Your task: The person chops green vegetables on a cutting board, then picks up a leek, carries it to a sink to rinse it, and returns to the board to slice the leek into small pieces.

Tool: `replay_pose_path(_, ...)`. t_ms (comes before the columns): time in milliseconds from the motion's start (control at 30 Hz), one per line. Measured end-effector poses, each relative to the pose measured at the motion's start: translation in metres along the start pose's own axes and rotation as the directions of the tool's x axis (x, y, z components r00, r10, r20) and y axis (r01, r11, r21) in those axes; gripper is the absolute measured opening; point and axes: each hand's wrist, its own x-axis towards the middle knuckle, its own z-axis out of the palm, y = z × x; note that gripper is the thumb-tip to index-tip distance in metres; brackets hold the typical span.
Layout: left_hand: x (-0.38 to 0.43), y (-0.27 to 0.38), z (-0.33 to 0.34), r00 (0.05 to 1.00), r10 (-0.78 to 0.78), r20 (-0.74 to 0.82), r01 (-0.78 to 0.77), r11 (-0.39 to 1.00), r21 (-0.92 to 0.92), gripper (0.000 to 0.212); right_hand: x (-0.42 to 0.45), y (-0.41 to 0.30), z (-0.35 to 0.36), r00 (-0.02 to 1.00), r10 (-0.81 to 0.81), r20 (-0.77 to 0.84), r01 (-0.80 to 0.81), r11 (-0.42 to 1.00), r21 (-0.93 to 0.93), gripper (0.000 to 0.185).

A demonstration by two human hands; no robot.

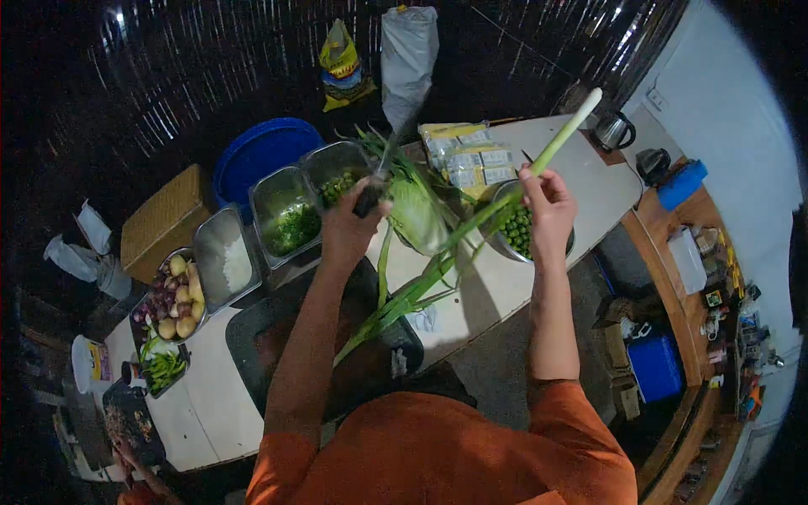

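My right hand (550, 205) pinches a leek (566, 132), its white end raised to the upper right and its green leaves hanging down over the black cutting board (252, 334). In my left hand (353, 224) is the dark handle of a knife (392, 151), blurred, with the blade pointing up. A napa cabbage (416, 214) lies between my hands on the table. Behind my right hand stands a metal bowl of small round green vegetables (517, 233). Metal pans of chopped greens (293, 227) and of cut green pieces (338, 188) stand beside my left hand.
A pan of white food (237, 265), a tray of potatoes and onions (180, 297) and green peppers (165, 369) stand at left. Yellow packets (470, 158) lie behind the cabbage. A kettle (612, 131) stands at the far right. Another person's hand (126, 451) is at lower left.
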Motion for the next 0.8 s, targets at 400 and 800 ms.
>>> replay_pose_path(400,-0.204,-0.102,-0.121,0.861,-0.436,-0.262,0.508,0.76,0.405,0.032,-0.11,0.08,0.162,0.448,-0.245,0.86,0.724,0.664,-0.187,0.028)
replay_pose_path(800,-0.346,-0.075,-0.181,0.573,-0.675,-0.465,0.785,0.615,0.075,0.028,-0.221,0.161,0.172,0.055,-0.214,0.975,0.846,0.528,0.069,0.043)
